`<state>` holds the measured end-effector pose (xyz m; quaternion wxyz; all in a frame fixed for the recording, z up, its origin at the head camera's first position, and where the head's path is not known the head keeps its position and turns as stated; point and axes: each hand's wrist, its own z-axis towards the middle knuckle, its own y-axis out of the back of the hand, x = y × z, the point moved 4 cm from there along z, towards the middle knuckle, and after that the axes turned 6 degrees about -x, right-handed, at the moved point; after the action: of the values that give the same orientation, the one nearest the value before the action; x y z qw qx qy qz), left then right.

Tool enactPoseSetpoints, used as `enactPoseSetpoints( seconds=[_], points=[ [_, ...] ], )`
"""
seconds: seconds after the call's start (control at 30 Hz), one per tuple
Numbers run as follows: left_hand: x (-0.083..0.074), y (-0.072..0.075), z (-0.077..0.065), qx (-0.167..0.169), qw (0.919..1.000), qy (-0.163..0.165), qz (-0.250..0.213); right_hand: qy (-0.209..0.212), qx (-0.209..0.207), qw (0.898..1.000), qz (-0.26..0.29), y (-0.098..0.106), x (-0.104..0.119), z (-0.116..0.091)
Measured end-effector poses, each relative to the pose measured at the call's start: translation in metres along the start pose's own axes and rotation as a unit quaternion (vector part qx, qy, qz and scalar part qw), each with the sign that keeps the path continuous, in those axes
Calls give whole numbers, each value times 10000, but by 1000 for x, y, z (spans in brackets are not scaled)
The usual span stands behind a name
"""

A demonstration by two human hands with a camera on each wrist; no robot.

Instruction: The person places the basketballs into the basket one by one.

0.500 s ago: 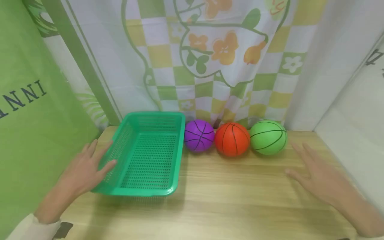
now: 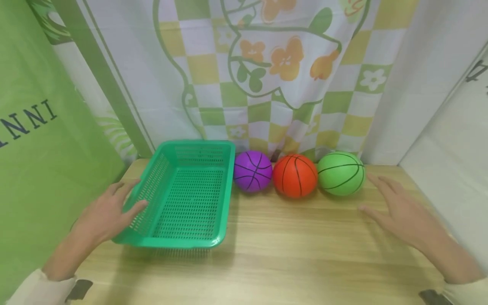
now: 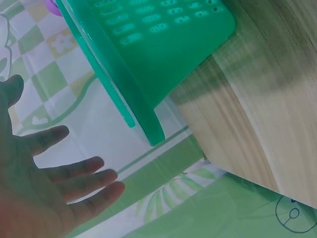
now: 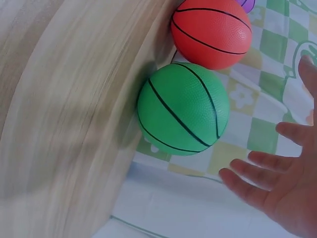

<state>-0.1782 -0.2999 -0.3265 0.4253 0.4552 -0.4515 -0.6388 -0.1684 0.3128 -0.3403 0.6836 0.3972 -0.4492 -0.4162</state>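
Basket (image 3: 173, 64) only partly in left wrist view, purple ball (image 3: 53, 6) barely

The head camera looks forward and down from above the wooden surface (image 2: 305, 254). The left wrist camera sits near the green basket (image 3: 173, 49), tipped sideways — the right one too, near the green basketball (image 4: 183, 109). Head and right wrist views share the red basketball (image 4: 212, 32).

Basket (image 3: 168, 59) cropped in left wrist view, left sleeve (image 2: 40, 290) cut off
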Motion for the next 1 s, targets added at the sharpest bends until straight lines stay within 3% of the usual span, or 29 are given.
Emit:
enactPoseSetpoints(
  seconds=[0.3, 0.5, 0.8, 1.0],
  points=[
    [6, -2, 0, 19, 9998, -63, -193, 504, -627, 9963, 290, 0, -4, 9],
    [9, -3, -1, -52, 9991, -185, -372, 487, -464, 9962, 544, -4, -9, 14],
    [19, -6, 3, -187, 9968, -322, -700, 459, -177, 9887, 1415, -12, -24, 29],
    [31, -10, 5, -178, 9958, -263, -854, 319, -59, 9874, 1550, -15, -26, 35]
  ],
)
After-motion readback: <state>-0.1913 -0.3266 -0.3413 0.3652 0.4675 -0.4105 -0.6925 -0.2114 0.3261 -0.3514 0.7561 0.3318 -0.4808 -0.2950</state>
